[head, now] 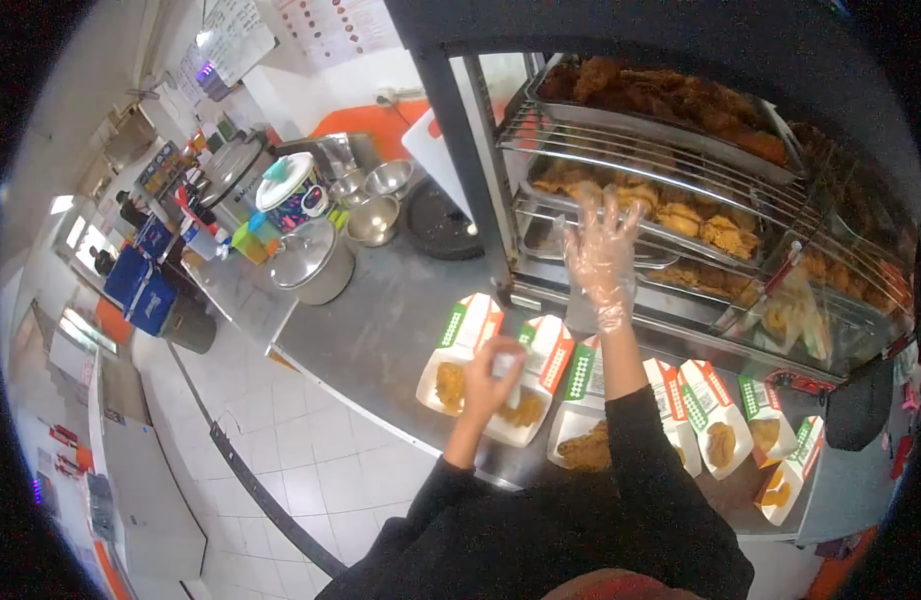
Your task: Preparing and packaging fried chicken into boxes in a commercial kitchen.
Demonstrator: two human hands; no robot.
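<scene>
My right hand [603, 259], in a clear plastic glove, reaches up into the open front of a food warmer cabinet [475, 150]. Its fingers are spread before a tray of fried chicken [681, 219] on the middle level; no held piece shows. Above the counter, my bare left hand [492, 375] has thumb and fingers curled together over two open paper boxes. I cannot tell whether something small is between them. Fried pieces lie in the left box [466, 322] and in the box beside it [546, 360]. Under my right forearm, another box [580, 375] is partly covered.
More filled boxes [704, 397] line the counter to the right. A lidded pot [314, 262], steel bowls [372, 220], a patterned rice cooker [291, 191] and a dark stone mortar [441, 217] stand left of the cabinet. The counter edge [355, 401] borders the tiled floor.
</scene>
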